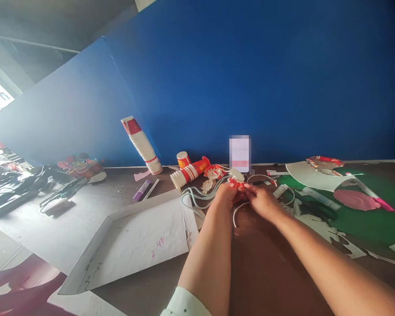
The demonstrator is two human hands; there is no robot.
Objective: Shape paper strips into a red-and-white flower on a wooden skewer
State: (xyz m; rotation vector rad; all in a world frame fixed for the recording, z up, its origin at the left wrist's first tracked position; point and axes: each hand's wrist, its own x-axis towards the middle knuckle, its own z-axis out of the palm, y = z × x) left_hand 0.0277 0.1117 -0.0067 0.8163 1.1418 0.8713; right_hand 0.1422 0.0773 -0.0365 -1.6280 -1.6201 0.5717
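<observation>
Between my two hands is a paper cup cut into strips [236,179], its round white base facing up and its red and white strips spreading below. My left hand [226,194] is closed on its left side, most of the fingers hidden behind the wrist. On the other side my right hand [260,202] pinches the lower right edge with thumb and fingertips. A second cut paper cup [213,175], fanned out like a flower, lies just left of the hands. Close by it are nested red paper cups [192,172] on their side.
A tall leaning stack of paper cups [143,147] stands at the back left. An open cardboard box lid [134,232] lies left of my arms. Pale cables [197,195] run beside it. Paper scraps [319,224] and a pink marker [383,203] lie on a green sheet [378,228] at right.
</observation>
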